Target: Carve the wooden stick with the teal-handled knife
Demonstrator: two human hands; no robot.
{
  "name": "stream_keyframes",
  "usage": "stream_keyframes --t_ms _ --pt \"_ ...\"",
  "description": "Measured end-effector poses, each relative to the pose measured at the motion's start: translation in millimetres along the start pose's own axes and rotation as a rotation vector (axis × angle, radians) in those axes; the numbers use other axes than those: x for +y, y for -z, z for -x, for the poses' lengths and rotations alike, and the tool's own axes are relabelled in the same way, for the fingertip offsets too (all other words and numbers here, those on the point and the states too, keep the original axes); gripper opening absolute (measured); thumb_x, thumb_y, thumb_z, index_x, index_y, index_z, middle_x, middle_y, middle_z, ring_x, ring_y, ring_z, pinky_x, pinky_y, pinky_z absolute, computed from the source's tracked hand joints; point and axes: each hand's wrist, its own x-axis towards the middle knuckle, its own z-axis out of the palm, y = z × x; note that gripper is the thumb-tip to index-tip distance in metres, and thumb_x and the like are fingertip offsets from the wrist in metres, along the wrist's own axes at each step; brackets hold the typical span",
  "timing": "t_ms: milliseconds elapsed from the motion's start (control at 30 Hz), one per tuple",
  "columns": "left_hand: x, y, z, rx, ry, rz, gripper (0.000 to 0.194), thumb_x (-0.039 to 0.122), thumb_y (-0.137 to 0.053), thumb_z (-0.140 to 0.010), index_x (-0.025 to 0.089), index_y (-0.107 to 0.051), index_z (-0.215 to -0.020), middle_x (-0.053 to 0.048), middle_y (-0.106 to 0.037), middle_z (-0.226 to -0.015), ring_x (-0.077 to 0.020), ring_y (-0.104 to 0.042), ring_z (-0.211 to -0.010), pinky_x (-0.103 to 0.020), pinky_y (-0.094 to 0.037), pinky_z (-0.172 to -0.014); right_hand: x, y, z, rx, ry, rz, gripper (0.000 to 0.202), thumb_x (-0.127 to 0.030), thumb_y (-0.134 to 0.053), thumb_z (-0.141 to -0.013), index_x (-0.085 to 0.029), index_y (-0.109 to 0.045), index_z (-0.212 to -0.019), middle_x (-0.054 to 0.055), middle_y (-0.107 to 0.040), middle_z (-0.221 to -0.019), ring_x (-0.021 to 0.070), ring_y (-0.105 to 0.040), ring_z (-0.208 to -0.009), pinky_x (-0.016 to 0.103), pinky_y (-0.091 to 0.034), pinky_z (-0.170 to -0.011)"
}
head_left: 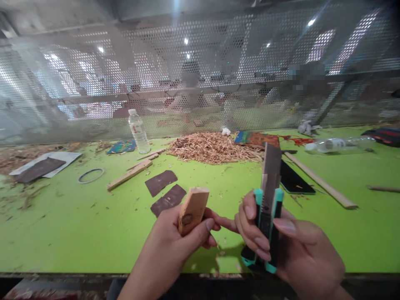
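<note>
My left hand (178, 239) is closed round a short piece of light wood (194, 208) with a dark knot on its side and a bevelled upper end. In my right hand (300, 246) is a black and teal utility knife (265, 221), its wide blade extended and pointing up. One outstretched finger of the right hand reaches across to the fingertips of the left. Two pieces of dark sandpaper (161, 182) lie on the green table (93, 233) just beyond the left hand.
A heap of wood shavings (212, 148) lies before the perforated screen (156, 75). An upright bottle (139, 132), a wooden strip (129, 175) and a ring (91, 175) are left; a phone (295, 177), a wooden stick (321, 181) and a lying bottle (337, 145) are right.
</note>
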Motion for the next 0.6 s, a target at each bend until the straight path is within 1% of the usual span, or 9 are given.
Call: stream_keyframes --t_ms 100,200,367,467,600 --pt "0.2 2.0 0.2 -0.012 0.015 -0.022 0.026 0.044 -0.075 -0.089 0.018 -0.076 -0.091 -0.001 -0.073 -0.07 -0.0148 -0.069 -0.066 -0.019 -0.048 -0.061 0.6 0.2 -0.6 -0.023 0.022 0.003 0.026 -0.045 -0.065 -0.089 -0.022 -0.071 -0.098 -0.002 -0.05 -0.064 0.0122 -0.037 -0.05 0.033 -0.05 -0.067" --pt "1.6 4.3 0.3 -0.047 0.036 -0.02 0.026 0.044 -0.074 -0.09 0.018 -0.075 -0.092 -0.001 -0.073 -0.073 -0.0135 -0.069 -0.068 -0.019 -0.048 -0.063 0.5 0.6 -1.2 -0.048 0.026 -0.003 0.026 -0.045 -0.066 -0.09 -0.021 -0.071 -0.098 -0.002 -0.051 -0.065 0.0117 -0.038 -0.05 0.033 -0.05 -0.067" --pt "4.6 6.8 -0.4 -0.095 -0.01 0.003 0.022 0.04 -0.073 -0.092 0.019 -0.077 -0.093 0.0 -0.075 -0.078 -0.0119 -0.066 -0.07 -0.018 -0.049 -0.066 2.0 2.1 -0.4 -0.054 0.006 -0.017 0.025 -0.045 -0.066 -0.09 -0.022 -0.071 -0.098 -0.001 -0.052 -0.066 0.0115 -0.039 -0.052 0.029 -0.046 -0.063" --pt "3.6 7.5 -1.3 -0.088 0.005 0.008 0.02 0.038 -0.073 -0.091 0.018 -0.074 -0.091 0.0 -0.075 -0.078 -0.0125 -0.067 -0.07 -0.019 -0.049 -0.066 1.5 1.5 1.6 -0.061 -0.009 -0.033 0.026 -0.046 -0.067 -0.089 -0.022 -0.072 -0.097 -0.002 -0.052 -0.064 0.0114 -0.039 -0.051 0.031 -0.046 -0.065" --pt "2.9 8.5 -1.1 -0.099 0.063 -0.036 0.023 0.04 -0.074 -0.09 0.018 -0.072 -0.092 0.0 -0.074 -0.075 -0.0144 -0.068 -0.07 -0.021 -0.049 -0.067 -5.0 -2.1 5.2 0.004 -0.097 -0.024 0.029 -0.048 -0.07 -0.085 -0.021 -0.071 -0.093 -0.002 -0.051 -0.063 0.0115 -0.038 -0.051 0.033 -0.046 -0.067"
